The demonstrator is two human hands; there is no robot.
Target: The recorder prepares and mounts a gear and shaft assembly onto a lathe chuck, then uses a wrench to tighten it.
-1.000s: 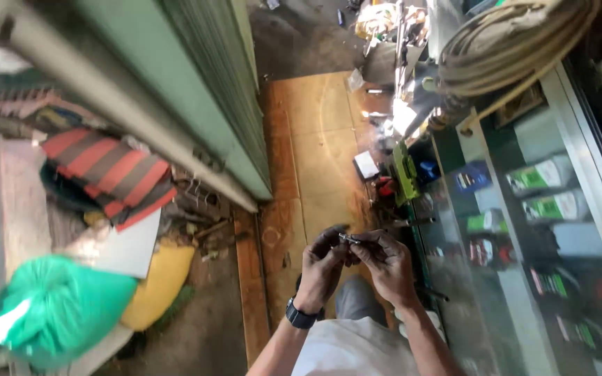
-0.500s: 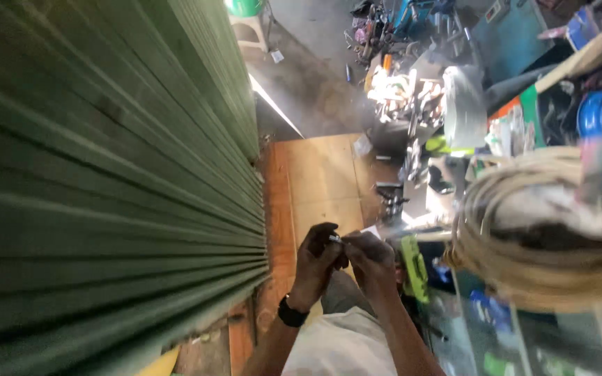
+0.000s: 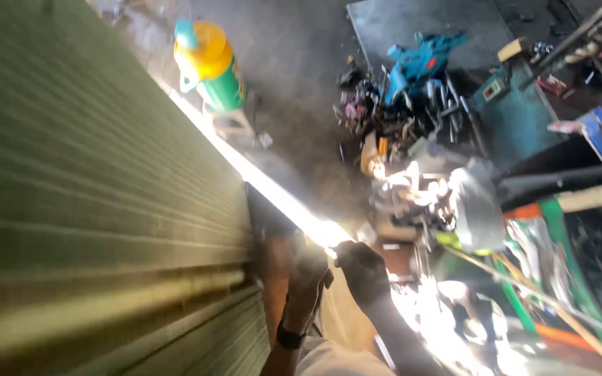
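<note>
While blurred, left hand [image 3: 309,273] and right hand [image 3: 362,268] meet beside the green shutter [image 3: 92,209]

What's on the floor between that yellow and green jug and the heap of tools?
In the head view, only bare, dark grey floor lies between the yellow and green jug and the heap of tools; nothing distinct shows there.

Clearance around the hands: narrow corridor, open only ahead

The left hand [image 3: 308,278] and right hand [image 3: 362,271] work close together between a green corrugated shutter [image 3: 99,209], which closes off the left side, and a dense tool pile [image 3: 412,104] with machine parts [image 3: 475,209] just to the right. Bare concrete floor [image 3: 294,63] ahead is passable; a yellow-green jug [image 3: 210,66] stands near the shutter.
</note>
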